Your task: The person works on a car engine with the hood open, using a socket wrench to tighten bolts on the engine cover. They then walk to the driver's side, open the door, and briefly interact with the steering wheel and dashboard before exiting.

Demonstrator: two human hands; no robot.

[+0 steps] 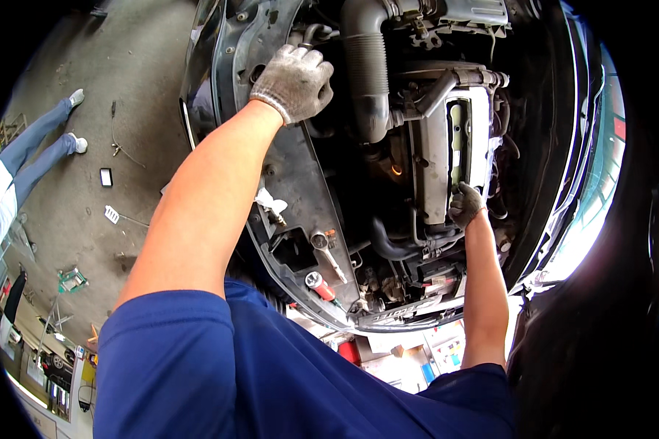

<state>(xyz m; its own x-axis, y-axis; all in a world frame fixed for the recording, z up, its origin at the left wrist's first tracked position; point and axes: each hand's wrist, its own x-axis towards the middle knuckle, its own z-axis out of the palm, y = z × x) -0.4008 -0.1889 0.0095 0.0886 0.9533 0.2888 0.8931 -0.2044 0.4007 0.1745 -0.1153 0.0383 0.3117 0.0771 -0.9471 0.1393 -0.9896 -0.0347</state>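
My gloved left hand (294, 82) rests curled over the dark plastic panel (300, 157) along the engine bay's edge, beside a ribbed black intake hose (367, 66); what its fingers grip is hidden. My gloved right hand (467, 205) reaches into the lower end of a long narrow opening (458, 132) in the silver engine cover (433, 168), its fingers bent; I cannot make out anything in them. Lower on the panel lie a ratchet-like metal tool (329, 252), a red cylinder (318, 285) and a white cloth or glove (271, 201) by a brass-coloured fitting.
At far left a person (33, 157) in grey-blue trousers and white shoes appears on the workshop floor (135, 66). A small black-rimmed object (106, 177), cords and a green item (72, 280) lie there. The windscreen (593, 183) curves along the right; cluttered bright items (388, 347) show below the car's edge.
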